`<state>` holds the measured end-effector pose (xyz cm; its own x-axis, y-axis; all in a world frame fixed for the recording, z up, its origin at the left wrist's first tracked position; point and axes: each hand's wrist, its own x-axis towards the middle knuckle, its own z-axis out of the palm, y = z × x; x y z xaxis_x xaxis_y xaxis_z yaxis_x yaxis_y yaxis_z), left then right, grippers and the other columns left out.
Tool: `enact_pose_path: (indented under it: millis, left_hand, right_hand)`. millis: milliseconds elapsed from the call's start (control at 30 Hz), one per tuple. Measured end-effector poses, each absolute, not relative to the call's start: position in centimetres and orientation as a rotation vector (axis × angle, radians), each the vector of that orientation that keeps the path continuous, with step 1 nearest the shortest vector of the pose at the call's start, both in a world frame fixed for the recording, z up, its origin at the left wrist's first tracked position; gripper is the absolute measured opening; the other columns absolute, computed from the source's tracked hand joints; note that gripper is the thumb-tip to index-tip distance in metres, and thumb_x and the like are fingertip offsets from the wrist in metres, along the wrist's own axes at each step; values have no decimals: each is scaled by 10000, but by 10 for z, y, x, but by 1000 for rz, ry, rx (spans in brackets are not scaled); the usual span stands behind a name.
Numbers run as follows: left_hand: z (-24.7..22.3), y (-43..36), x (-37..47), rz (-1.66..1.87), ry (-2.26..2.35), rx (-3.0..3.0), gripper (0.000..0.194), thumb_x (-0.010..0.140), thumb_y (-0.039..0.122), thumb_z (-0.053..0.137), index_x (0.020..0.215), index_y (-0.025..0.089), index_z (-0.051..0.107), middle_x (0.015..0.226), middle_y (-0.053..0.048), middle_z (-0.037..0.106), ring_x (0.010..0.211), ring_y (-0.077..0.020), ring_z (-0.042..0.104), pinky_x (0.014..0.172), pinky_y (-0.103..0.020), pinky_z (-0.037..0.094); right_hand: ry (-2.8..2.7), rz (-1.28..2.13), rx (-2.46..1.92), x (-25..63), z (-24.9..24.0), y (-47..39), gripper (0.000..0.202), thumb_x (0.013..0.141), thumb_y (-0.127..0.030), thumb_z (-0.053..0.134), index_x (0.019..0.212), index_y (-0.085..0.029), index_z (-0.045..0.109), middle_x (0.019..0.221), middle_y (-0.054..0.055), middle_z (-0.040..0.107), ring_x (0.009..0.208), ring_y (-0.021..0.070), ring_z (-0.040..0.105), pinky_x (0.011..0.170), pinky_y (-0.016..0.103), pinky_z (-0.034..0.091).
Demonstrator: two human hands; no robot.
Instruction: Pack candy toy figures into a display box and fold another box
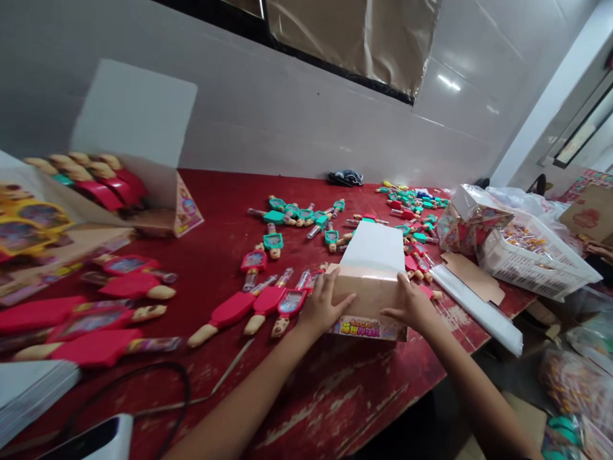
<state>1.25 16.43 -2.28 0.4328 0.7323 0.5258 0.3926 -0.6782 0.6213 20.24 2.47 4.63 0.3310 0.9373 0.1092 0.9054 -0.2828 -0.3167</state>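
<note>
Both hands on one folded cardboard display box (371, 291), near the front edge of the red bench (306, 396), right of its middle. Left hand (322, 308) laid flat against the box's left side, fingers spread and reaching up the wall. Right hand (410, 305) pressed on the near right corner, fingers together, thumb tucked toward the printed front strip. No pinch seen on either; palms bearing on card only.

Box lid flap raised, white inside face turned up and away toward the wall. Long axis of box across the bench, left to right, so one hand at each end; both about equally near, box straight ahead between them.

Just left of the left hand: red toy candy sticks (268, 306) lying loose, tan handles toward the front edge. Beyond the box: teal toy sticks (292, 217) scattered toward the back edge. Far left: open display box (143, 160) already loaded with red sticks. Right end: white plastic crate (536, 259), flat card blank (472, 276) beside it.
</note>
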Motion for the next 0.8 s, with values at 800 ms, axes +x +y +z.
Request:
enact_pose_path:
  millis: [800]
  left_hand:
    - [-40, 136, -21, 1146, 774, 2500, 323, 896, 370, 437, 1106, 190, 603, 1304, -123, 485, 1362, -322, 296, 1108, -538, 330]
  right_hand:
    - [-2382, -150, -2370, 174, 46, 34, 472, 795, -363, 627, 1113, -33, 510, 928, 183, 607, 839, 302, 594, 788, 434, 446]
